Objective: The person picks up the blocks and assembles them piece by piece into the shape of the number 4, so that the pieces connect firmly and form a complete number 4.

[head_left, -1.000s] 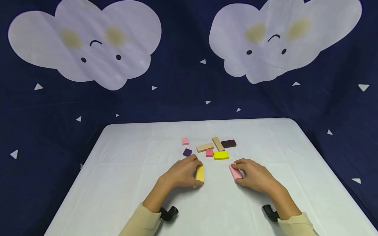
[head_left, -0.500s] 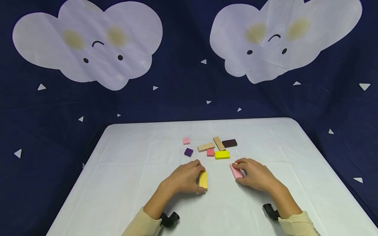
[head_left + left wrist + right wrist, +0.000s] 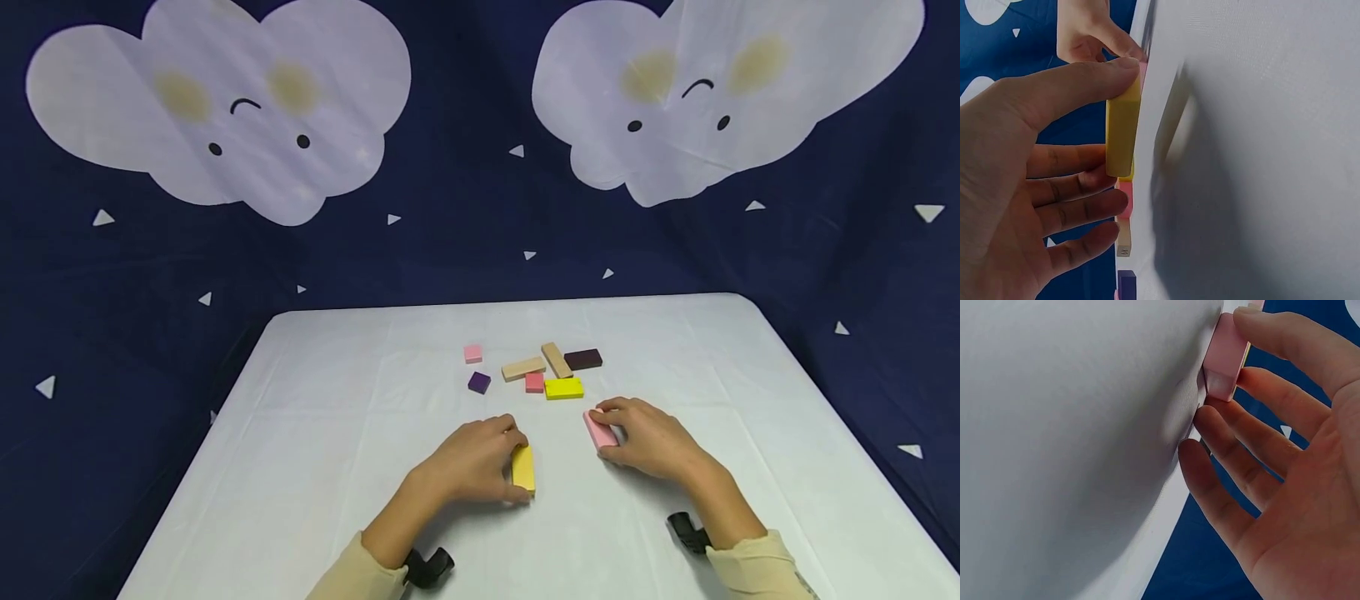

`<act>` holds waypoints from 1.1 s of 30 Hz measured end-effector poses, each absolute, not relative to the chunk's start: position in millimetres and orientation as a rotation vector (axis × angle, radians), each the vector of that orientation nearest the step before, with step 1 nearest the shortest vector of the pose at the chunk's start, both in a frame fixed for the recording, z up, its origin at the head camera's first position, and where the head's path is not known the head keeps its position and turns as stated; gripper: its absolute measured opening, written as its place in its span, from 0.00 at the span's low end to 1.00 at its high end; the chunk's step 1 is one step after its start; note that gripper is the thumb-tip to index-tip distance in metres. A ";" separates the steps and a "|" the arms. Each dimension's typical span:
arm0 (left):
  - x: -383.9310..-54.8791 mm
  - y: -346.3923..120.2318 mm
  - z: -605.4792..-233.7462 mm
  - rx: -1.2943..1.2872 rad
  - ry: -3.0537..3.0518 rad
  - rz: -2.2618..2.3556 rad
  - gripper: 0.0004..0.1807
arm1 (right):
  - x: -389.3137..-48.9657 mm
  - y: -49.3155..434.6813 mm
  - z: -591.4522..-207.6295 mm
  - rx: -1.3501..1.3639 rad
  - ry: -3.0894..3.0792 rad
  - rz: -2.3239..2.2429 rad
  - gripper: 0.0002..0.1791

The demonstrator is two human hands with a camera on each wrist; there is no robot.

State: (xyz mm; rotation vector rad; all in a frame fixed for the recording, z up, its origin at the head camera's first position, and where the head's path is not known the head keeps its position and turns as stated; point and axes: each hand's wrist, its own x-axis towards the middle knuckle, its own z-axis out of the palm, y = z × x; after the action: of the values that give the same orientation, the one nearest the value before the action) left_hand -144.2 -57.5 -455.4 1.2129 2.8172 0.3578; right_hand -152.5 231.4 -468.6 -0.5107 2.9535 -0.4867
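left hand (image 3: pixel 480 458), lower middle of the head view: its grip is pinching a smooth, pale-yellow oblong block (image 3: pixel 523 472) end to end, thumb at the near edge, fingertip at the far one! in the left wrist view the spare fingers fan out loosely below those flat, crisp-edged faces. over to the right of centre, the right hand (image 3: pixel 651 437) pinches a pink slab (image 3: pixel 601 431), straight-sided and tilted slightly, again thumb near and fingertips far. the two blocks sit well apart.

above them, near the middle of the frame, the loose pieces: a purple block (image 3: pixel 479 382), a small pink block (image 3: pixel 472 354), two bare-wood-coloured sticks (image 3: pixel 523 369), a squarish coral block (image 3: pixel 534 382) just beside a bright yellow brick (image 3: pixel 564 388), and a dark brown slab (image 3: pixel 583 359) at the right end. all this on a tabletop (image 3: pixel 322 400) in white cloth, faintly creased, a navy backdrop (image 3: pixel 450 275) with rounded pale clouds (image 3: pixel 225 183) filling the top. soft cream sleeves (image 3: pixel 363 575) at bottom.
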 end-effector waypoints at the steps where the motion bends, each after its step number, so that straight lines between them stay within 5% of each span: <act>1: -143.5 -57.4 -455.1 1.211 2.818 0.355 0.34 | -152.8 231.2 -468.4 -0.508 2.952 -0.488 0.33; 33: -119.1 -41.5 -467.5 1.326 2.755 0.246 0.36 | -152.1 233.7 -471.2 -0.552 2.972 -0.496 0.32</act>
State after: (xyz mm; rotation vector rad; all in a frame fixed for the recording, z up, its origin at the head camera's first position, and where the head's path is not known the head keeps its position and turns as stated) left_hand -119.1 -41.5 -467.5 1.3263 2.7549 0.2459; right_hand -152.1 233.7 -471.2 -0.5524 2.9720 -0.4957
